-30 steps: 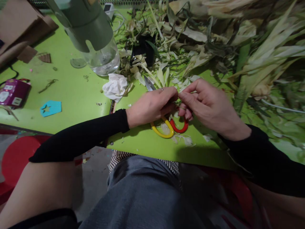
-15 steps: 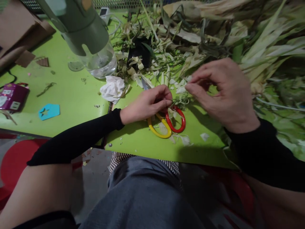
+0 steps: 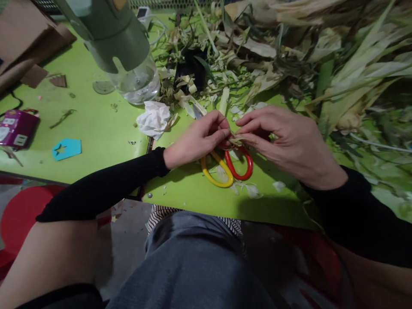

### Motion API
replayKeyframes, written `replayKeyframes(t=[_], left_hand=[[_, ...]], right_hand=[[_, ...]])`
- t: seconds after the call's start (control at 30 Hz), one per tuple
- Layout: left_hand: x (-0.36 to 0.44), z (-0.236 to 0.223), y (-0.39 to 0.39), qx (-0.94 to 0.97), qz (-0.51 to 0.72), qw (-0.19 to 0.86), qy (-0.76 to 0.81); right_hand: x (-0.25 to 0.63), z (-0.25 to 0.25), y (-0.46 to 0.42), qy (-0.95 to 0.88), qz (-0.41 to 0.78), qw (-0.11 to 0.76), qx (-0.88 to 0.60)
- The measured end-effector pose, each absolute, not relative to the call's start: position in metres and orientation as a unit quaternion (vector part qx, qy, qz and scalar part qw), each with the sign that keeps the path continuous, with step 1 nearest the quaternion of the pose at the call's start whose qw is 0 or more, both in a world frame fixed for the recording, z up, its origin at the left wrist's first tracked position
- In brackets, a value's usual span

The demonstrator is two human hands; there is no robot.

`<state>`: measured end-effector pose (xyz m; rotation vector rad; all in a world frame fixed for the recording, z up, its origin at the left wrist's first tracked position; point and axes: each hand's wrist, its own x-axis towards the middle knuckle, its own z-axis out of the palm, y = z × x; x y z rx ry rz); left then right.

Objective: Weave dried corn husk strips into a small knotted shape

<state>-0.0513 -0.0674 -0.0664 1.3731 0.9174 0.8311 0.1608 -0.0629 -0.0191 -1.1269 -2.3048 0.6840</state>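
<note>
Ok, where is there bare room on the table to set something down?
Mainly on the green table, between the blue card and the crumpled tissue, where only small scraps lie. A narrower strip runs along the near edge, right of the scissors handles, nearer than the right hand. Beyond and right of that hand it is crowded with husks.

The green table (image 3: 103, 126) bears scissors (image 3: 222, 163), husks (image 3: 264, 47), tissue (image 3: 154, 119), a bottle (image 3: 125, 47).

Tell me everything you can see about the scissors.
The scissors lie on the green table, with a yellow loop and a red loop, both plastic-looking. The loops lie nearer the camera; a grey, metallic-looking blade points away, leftward. The left hand hides the middle, pivot included; whether it touches them is unclear.
</note>
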Motion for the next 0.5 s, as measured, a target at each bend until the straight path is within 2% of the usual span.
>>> replayKeyframes(t=[0.37,0.5], left_hand=[[-0.0535,-0.0591,-0.0677,0.57,0.363,0.591,0.441],[-0.0517,-0.0601,-0.0671,0.564,0.365,0.588,0.45]], right_hand=[[0.1567,-0.0207,-0.0643,-0.858,0.261,0.225,-0.38],[0.1595,-0.0245,-0.0643,-0.887,0.21,0.221,-0.348]])
